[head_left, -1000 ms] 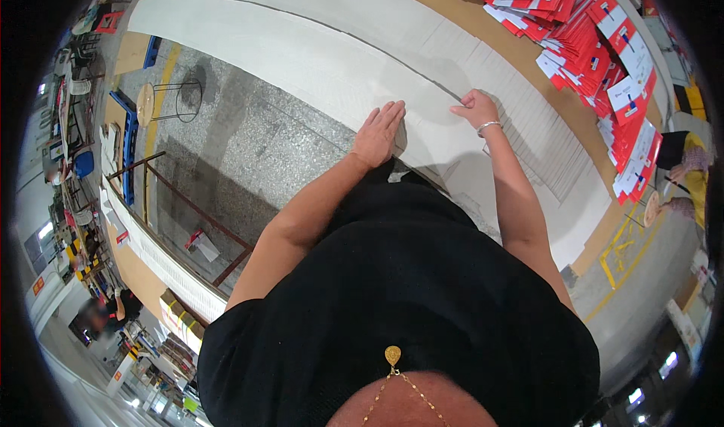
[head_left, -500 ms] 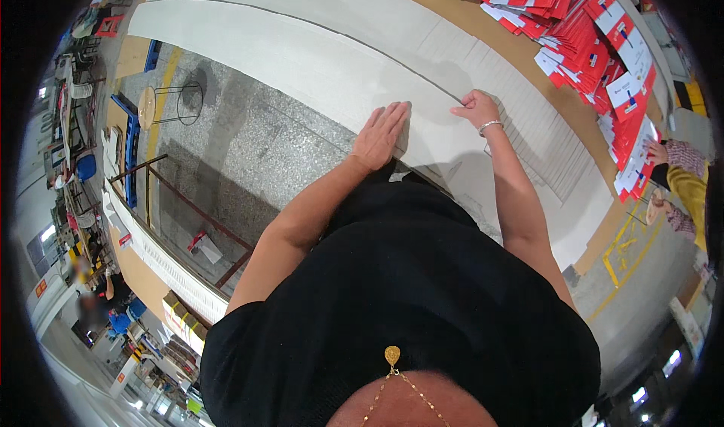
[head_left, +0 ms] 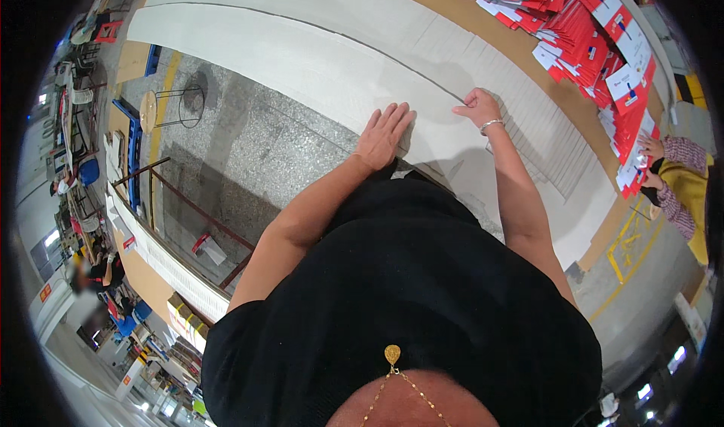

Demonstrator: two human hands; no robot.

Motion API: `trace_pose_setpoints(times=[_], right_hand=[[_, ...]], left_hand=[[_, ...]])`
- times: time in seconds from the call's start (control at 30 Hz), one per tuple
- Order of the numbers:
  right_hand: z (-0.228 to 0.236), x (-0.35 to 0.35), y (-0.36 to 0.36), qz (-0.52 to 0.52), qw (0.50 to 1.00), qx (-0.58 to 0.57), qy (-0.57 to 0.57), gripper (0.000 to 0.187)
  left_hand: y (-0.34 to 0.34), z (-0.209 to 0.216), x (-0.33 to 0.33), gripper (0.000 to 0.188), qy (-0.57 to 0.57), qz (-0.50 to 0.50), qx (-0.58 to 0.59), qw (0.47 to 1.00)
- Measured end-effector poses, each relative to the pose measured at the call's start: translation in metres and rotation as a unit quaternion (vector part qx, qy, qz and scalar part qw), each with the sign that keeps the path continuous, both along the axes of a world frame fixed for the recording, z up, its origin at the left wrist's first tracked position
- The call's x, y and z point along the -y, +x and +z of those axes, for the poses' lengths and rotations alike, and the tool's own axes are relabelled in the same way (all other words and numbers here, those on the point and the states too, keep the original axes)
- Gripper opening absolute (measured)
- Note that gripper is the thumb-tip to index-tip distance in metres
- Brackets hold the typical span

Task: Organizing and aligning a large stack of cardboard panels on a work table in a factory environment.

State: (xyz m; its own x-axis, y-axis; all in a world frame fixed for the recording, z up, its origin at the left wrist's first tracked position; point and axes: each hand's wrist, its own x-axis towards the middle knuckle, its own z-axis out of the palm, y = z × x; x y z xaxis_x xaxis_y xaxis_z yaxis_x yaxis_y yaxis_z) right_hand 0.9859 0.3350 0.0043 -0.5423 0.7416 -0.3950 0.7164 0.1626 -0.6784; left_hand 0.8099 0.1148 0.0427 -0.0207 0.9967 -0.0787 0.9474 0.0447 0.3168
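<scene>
Lying lengthwise from upper left toward lower right: a long, flat white paperboard sheet (head_left: 302, 61), beneath the slightly parted fingers of the left hand (head_left: 384, 135); nearer the sheet's far edge, the right hand (head_left: 481, 110), fingers curled by the thumb, any pinch unclear.

red packets (head_left: 579, 53), tiny print (head_left: 623, 86), none readable
</scene>
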Motion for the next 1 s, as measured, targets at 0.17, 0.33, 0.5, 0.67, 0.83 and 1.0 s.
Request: trace_pose_setpoints(times=[0.17,0.33,0.5,0.67,0.83,1.0], right_hand=[[0.01,0.001,0.001,0.037,0.999,0.008,0.036,0.039],[0.001,-0.004,0.016,0.007,1.0,0.006,-0.005,0.038],[-0.013,-0.003,0.024,-0.012,0.999,-0.03,-0.026,0.034],[-0.01,-0.001,0.018,-0.036,0.999,0.033,-0.023,0.035],[-0.008,0.001,0.014,-0.045,0.998,0.052,-0.01,0.036],[-0.009,-0.001,0.017,-0.047,0.998,0.03,-0.009,0.037]], left_hand=[[0.002,-0.003,0.001,0.057,-0.017,-0.015,-0.056,0.998],[0.002,-0.006,0.001,0.058,-0.013,-0.014,-0.065,0.998],[0.002,-0.008,0.001,0.059,0.002,-0.006,-0.037,0.999],[-0.001,-0.008,0.002,0.062,0.006,0.004,0.01,1.0],[-0.001,-0.005,0.001,0.064,0.0,0.008,0.024,1.0],[0.003,-0.003,-0.001,0.066,0.004,0.033,0.065,0.997]])
